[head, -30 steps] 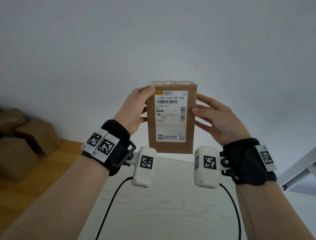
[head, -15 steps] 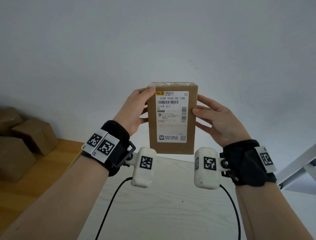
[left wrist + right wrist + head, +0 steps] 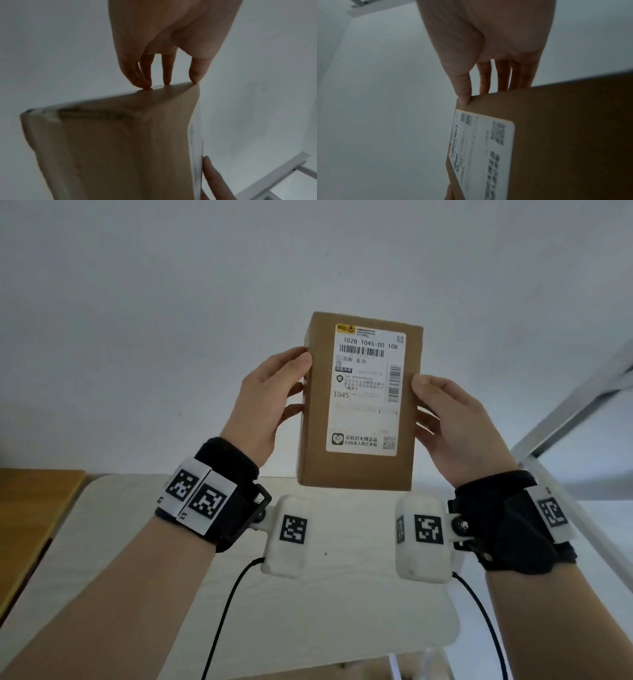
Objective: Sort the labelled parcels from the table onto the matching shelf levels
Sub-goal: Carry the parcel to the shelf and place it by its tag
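A brown cardboard parcel (image 3: 317,440) stands upright in the air in front of me, its white shipping label (image 3: 366,392), printed "T045", facing me. My left hand (image 3: 274,398) grips its left edge, thumb on the front and fingers behind. My right hand (image 3: 442,412) grips its right edge the same way. In the left wrist view the left fingertips (image 3: 145,83) pinch the edge of the parcel (image 3: 120,142). In the right wrist view my right hand (image 3: 488,54) has its thumb on the front of the parcel (image 3: 556,135), near the label (image 3: 481,148).
A pale white table (image 3: 308,611) lies below my wrists. A wooden tabletop (image 3: 30,508) adjoins it at the left. A white metal shelf frame (image 3: 565,422) slants up at the right. A plain white wall fills the background.
The parcel and both hands have moved up and right. The view has swung right: the brown boxes at the left are gone and more of the shelf frame shows. My left thumb slid down from the top corner.
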A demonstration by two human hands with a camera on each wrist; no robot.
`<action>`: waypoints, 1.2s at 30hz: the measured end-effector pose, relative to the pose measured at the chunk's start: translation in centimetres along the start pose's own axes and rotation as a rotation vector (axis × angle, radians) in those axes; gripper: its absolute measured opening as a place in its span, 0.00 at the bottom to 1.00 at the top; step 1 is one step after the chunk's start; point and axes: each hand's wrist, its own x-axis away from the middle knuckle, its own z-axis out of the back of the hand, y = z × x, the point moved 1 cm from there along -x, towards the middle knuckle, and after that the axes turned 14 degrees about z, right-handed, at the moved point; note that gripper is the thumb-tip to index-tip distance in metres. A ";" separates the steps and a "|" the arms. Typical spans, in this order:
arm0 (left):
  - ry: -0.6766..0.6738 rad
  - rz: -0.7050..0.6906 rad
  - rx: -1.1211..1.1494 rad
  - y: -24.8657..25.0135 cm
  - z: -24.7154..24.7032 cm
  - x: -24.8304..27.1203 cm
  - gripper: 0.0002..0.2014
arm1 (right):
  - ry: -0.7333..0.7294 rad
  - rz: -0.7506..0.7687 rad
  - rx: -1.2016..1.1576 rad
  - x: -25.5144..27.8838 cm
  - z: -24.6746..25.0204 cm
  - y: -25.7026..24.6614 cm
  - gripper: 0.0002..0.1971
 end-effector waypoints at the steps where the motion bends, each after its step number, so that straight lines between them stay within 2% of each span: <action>1: -0.021 0.002 0.021 -0.5 -0.6 0.0 0.17 | 0.017 0.022 0.002 0.5 0.6 -0.2 0.02; 3: -0.061 0.012 0.049 -1.4 -2.0 0.2 0.17 | 0.047 0.062 0.019 1.4 2.0 -0.8 0.03; 8: -0.132 -0.014 0.055 -1.8 -6.0 2.7 0.18 | 0.094 0.121 0.044 4.5 5.2 -3.3 0.15; 13: -0.182 -0.130 0.031 -0.9 -10.8 7.0 0.18 | 0.072 0.194 -0.008 7.9 9.3 -6.6 0.21; 18: -0.218 -0.253 0.014 -1.2 -17.8 13.3 0.18 | 0.030 0.322 -0.056 12.7 16.5 -10.5 0.24; 21: -0.213 -0.333 -0.003 -2.1 -22.3 17.4 0.16 | 0.064 0.386 -0.095 15.8 21.3 -12.5 0.23; 25: -0.226 -0.452 0.011 -3.5 -27.8 22.7 0.06 | 0.138 0.449 -0.117 20.2 27.3 -14.8 0.14; 28: -0.250 -0.525 0.000 -4.8 -32.3 26.1 0.04 | 0.151 0.496 -0.090 23.5 32.3 -16.7 0.10; 31: -0.285 -0.563 -0.005 -6.1 -37.1 29.4 0.03 | 0.166 0.536 -0.068 26.7 37.4 -19.0 0.11; 34: -0.241 -0.669 0.059 -6.8 -41.2 31.9 0.07 | 0.149 0.545 -0.033 29.0 41.3 -20.4 0.17; 36: -0.264 -0.704 0.095 -7.1 -43.6 33.4 0.08 | 0.172 0.561 -0.077 29.9 43.4 -21.0 0.18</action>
